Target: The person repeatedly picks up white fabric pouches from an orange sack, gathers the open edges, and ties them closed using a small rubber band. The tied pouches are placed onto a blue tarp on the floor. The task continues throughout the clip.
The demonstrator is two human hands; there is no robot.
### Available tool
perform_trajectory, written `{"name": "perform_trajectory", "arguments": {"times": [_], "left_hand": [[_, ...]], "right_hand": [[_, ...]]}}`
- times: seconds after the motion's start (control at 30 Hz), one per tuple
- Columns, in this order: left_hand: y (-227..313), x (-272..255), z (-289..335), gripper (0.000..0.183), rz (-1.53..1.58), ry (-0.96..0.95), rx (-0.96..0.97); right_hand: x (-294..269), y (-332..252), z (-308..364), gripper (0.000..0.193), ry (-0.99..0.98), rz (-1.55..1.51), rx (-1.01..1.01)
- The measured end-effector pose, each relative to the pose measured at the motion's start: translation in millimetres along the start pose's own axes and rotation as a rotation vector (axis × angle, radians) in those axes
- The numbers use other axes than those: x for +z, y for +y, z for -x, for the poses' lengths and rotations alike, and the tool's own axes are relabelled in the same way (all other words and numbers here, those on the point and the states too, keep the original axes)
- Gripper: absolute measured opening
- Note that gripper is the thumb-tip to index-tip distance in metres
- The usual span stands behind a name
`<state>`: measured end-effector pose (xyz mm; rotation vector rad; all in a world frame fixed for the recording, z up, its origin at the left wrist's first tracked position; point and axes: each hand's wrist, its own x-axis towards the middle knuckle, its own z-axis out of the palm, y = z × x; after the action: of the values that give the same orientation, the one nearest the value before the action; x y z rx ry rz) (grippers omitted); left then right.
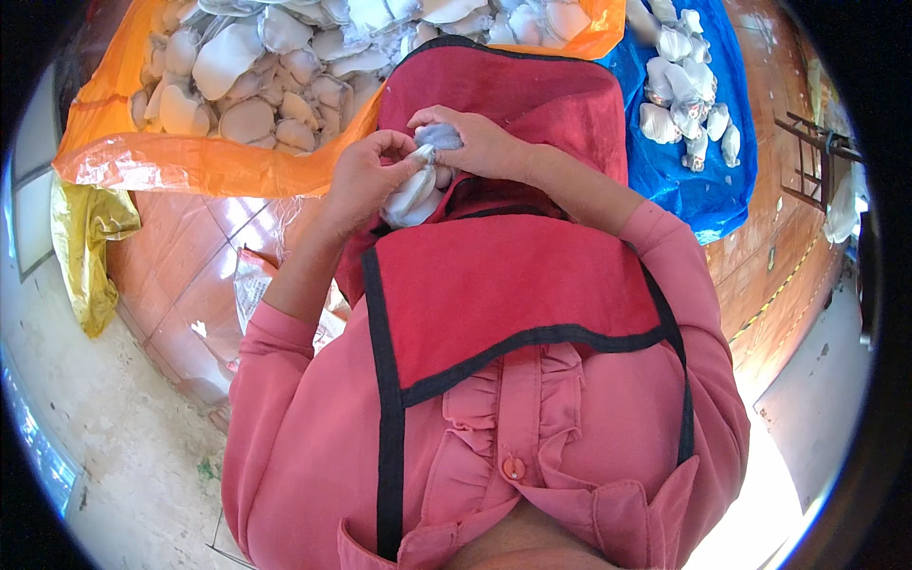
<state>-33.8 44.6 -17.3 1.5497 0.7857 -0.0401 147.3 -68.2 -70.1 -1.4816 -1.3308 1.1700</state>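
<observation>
Over my lap, both hands meet on a small soft bundle [412, 201] of white, rounded, layered pieces. My left hand [364, 179] pinches its gathered upper part between thumb and fingers, and the white layers hang below. From the other side, my right hand [477, 144] curls around a grey-blue bunched end [438, 136] beside the left fingertips. Both hands are closed. I cannot tell what the pieces are made of, and the right fingertips are partly hidden. A red apron [513, 275] with black edging lies beneath the hands.
Ahead on the left, an orange sheet [190, 163] holds a heap of pale, flat, rounded pieces [228, 59]. To the right, a blue sheet [655, 185] carries several whitish bundles [682, 90]. A yellow plastic bag [90, 247] lies at left on the tiled floor [171, 275].
</observation>
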Motion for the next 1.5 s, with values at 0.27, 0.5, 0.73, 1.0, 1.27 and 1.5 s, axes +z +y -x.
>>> {"name": "perform_trajectory", "arguments": {"times": [0.27, 0.5, 0.73, 1.0, 1.27, 1.5], "left_hand": [[-8.7, 9.3, -5.6, 0.012, -0.336, 0.128, 0.193], [-28.0, 19.9, -15.2, 0.016, -0.561, 0.343, 0.300], [-35.6, 9.2, -12.1, 0.018, -0.105, 0.217, 0.075], [-21.9, 17.6, 7.5, 0.019, -0.190, 0.256, 0.108], [-42.3, 13.3, 12.0, 0.023, -0.083, 0.261, 0.100], [-62.5, 7.9, -1.3, 0.016, 0.154, 0.270, 0.120]], "right_hand": [[-23.3, -2.2, -4.3, 0.051, -0.210, -0.039, -0.040], [-12.5, -5.0, -10.5, 0.041, -0.147, 0.073, 0.074], [4.8, -3.8, -9.8, 0.038, 0.046, 0.119, 0.080], [22.0, -7.3, -10.5, 0.036, 0.138, 0.187, 0.140], [-19.0, -12.5, -17.2, 0.053, -0.242, -0.018, 0.058], [-32.7, -4.0, -18.1, 0.062, -0.447, -0.263, 0.102]]}}
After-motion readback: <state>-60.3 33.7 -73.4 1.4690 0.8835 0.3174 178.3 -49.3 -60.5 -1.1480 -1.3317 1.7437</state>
